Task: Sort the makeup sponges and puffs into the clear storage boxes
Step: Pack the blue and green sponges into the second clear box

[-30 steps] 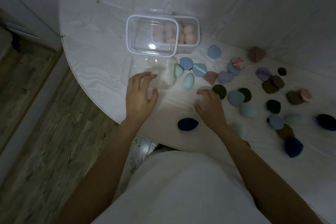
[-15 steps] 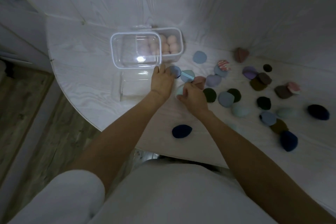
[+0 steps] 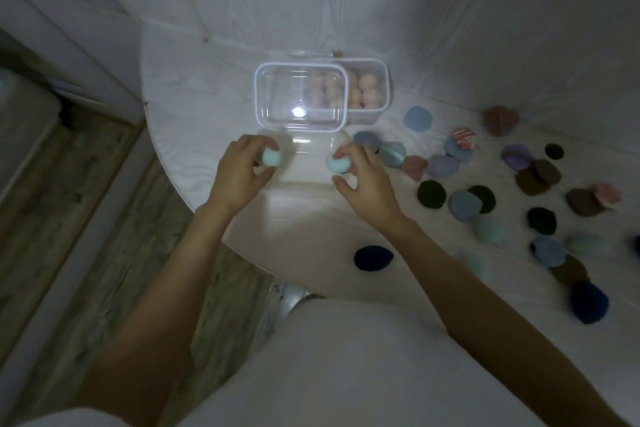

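mint sponges held over the near clear box

mint sponge [image 3: 271,157] pinched in left hand [image 3: 239,173], second mint sponge [image 3: 338,163] pinched in right hand [image 3: 363,180]; hands apart, either side of near clear box [image 3: 304,159], likely so both drop in together. long axes too blurred to tell. peach sponges [image 3: 367,88] already grouped in far box [image 3: 369,94], beside lidded box [image 3: 300,101]. loose puffs [image 3: 464,204] scattered right on white table [image 3: 194,80]

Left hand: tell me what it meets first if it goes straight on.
Probably the near wall of the clear box, just beyond the left hand and its mint sponge; depth is unclear.
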{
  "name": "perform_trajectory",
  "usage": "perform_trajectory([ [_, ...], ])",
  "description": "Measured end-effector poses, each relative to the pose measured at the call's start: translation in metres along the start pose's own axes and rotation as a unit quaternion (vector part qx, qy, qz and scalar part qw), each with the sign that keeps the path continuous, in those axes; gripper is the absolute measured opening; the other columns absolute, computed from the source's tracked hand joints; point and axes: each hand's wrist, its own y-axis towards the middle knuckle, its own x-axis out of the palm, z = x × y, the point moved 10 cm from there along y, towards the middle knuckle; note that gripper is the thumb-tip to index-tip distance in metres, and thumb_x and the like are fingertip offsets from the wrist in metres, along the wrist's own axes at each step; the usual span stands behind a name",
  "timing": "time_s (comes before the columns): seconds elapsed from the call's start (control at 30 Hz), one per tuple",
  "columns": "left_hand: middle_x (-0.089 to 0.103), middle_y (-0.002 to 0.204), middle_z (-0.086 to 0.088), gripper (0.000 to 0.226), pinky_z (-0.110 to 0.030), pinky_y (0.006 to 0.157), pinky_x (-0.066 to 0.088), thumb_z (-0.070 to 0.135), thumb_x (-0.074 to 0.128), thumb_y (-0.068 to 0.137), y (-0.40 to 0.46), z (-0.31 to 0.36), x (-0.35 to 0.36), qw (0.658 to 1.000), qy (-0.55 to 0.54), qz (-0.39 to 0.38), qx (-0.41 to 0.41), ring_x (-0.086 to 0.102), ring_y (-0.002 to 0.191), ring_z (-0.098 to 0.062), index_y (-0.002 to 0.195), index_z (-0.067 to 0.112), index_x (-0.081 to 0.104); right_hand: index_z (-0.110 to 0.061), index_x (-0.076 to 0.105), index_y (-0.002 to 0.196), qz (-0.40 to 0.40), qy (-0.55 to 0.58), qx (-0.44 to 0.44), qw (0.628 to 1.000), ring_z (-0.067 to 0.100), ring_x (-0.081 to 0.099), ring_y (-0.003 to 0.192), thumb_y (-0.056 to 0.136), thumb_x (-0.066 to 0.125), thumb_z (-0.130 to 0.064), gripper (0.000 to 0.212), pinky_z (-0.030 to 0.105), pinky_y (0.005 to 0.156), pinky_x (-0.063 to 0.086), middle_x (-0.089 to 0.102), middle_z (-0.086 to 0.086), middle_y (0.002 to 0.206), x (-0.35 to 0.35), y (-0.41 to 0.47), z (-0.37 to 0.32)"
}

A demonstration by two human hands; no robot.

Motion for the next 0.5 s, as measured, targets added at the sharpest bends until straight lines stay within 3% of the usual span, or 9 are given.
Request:
perform_trajectory([
  [0.1,0.059,0.114,-0.009,0.034,-0.030,0.080,0.041,0.006,0.070,0.078,0.002,-0.008,0.010,0.993,0.077,-0.080,0.042,0.051,0.090,-0.025,0.110,0.016,0.065,-0.015,0.056,0.103,-0.066,-0.143,-0.087,0.984,0.022,0.058,0.080,0.083,0.060,-0.009,0.022,0.036,0.076,0.044,0.057,0.004,0.108,0.034,0.008,-0.010],
  [0.17,0.060,0.116,-0.013,0.032,-0.030,0.084,0.038,0.004,0.066,0.081,0.000,-0.004,0.017,0.985,0.102,-0.105,0.086,0.053,0.095,-0.033,0.112,0.013,0.066,-0.014,0.059,0.103,-0.071,-0.225,-0.103,0.966,0.027,0.059,0.072,0.082,0.060,-0.009,0.021,0.039,0.072,0.046,0.059,0.008,0.103,0.038,0.011,-0.004],
  [0.3,0.063,0.113,-0.015,0.031,-0.035,0.085,0.044,-0.001,0.066,0.081,-0.004,0.014,0.031,0.973,0.116,-0.109,0.168,0.058,0.095,-0.034,0.109,0.011,0.069,-0.009,0.061,0.101,-0.048,-0.242,-0.087,0.965,0.031,0.058,0.061,0.082,0.062,-0.008,0.018,0.035,0.044,0.048,0.060,0.014,0.097,0.019,0.012,0.010],
  [0.5,0.066,0.105,-0.007,0.036,-0.038,0.080,0.050,-0.008,0.066,0.070,0.000,0.044,0.064,0.972,0.090,-0.126,0.176,0.055,0.094,-0.031,0.103,0.009,0.066,-0.008,0.059,0.102,-0.008,-0.252,-0.049,0.966,0.026,0.057,0.059,0.087,0.055,-0.014,0.017,0.030,0.043,0.046,0.060,0.014,0.097,-0.007,-0.005,0.036],
])
